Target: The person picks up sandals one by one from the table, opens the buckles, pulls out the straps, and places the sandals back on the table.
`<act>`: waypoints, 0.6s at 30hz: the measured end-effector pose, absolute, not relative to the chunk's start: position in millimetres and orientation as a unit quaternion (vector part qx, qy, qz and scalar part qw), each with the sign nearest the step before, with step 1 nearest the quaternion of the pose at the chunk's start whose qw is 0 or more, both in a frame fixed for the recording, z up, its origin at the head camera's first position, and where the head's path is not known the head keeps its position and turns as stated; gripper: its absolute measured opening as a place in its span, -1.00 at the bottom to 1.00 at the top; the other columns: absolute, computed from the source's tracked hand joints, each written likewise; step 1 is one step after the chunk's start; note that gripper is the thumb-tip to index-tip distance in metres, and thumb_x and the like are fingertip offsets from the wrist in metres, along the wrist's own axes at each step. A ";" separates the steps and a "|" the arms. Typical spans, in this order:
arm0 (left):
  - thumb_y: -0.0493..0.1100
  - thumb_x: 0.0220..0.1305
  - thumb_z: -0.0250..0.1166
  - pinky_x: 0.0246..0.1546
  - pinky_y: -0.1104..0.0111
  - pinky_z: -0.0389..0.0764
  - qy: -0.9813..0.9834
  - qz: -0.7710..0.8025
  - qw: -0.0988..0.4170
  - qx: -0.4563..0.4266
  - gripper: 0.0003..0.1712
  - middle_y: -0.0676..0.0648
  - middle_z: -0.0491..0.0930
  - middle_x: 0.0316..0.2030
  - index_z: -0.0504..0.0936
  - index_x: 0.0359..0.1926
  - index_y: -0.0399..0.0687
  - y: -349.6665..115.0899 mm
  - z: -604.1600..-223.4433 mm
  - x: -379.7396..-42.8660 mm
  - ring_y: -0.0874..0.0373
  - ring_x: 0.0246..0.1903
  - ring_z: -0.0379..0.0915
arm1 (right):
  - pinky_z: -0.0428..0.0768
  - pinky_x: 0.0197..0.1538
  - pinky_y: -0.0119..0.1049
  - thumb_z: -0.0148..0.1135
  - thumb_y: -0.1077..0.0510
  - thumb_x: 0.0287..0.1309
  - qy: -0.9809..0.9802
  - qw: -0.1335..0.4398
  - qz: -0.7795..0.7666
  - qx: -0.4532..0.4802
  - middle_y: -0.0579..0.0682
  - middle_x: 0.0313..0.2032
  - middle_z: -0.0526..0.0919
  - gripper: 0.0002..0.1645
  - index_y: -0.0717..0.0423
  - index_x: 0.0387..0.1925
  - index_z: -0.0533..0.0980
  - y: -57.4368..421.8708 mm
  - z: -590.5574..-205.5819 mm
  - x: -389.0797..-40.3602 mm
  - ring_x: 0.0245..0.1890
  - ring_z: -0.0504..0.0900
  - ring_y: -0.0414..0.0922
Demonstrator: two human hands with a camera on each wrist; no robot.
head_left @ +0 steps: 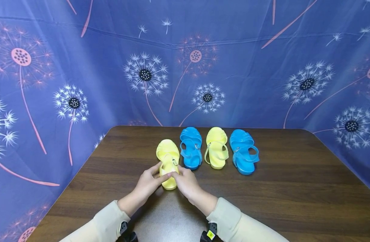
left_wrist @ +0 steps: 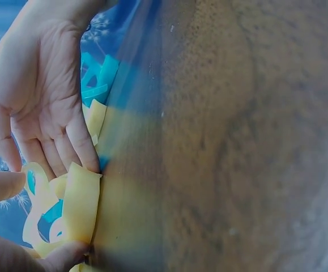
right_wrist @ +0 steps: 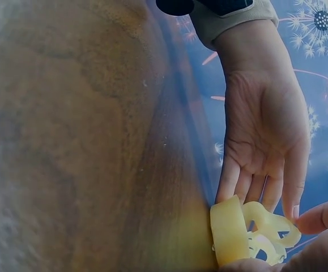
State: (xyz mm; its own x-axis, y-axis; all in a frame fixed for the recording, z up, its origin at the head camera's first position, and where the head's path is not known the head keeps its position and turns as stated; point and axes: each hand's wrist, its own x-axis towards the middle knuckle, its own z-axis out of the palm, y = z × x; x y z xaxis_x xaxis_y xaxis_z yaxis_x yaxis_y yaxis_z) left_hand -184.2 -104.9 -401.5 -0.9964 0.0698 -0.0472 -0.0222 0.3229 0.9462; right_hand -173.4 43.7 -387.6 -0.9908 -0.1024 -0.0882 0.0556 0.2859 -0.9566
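A yellow sandal (head_left: pixel 167 148) lies on the table, toe pointing away from me. My left hand (head_left: pixel 147 183) holds its left side near the heel, and my right hand (head_left: pixel 187 182) holds the right side. Both thumbs reach over the heel part and their tips meet above it. From low down, the left wrist view shows the sandal's heel (left_wrist: pixel 82 207) and strap between the two hands. Just right of my right fingers stands a blue sandal (head_left: pixel 191 148).
Farther right stand another yellow sandal (head_left: pixel 216 148) and a second blue sandal (head_left: pixel 244 153), toes away from me. They sit in a row on the brown wooden table (head_left: pixel 293 188). A blue cloth with dandelion prints (head_left: pixel 248 60) hangs behind the table.
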 end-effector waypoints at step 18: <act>-0.06 0.15 0.42 0.06 0.19 0.60 0.817 0.575 0.032 0.019 -0.13 -0.33 0.38 0.28 0.27 0.37 -0.34 -105.2 -402.0 -179.9 -0.10 0.10 0.54 | 0.24 0.39 0.11 0.15 0.07 0.25 0.805 0.061 -0.590 -0.009 0.29 0.37 0.27 -0.25 0.43 0.33 0.22 44.8 -387.1 -167.2 0.39 0.23 0.14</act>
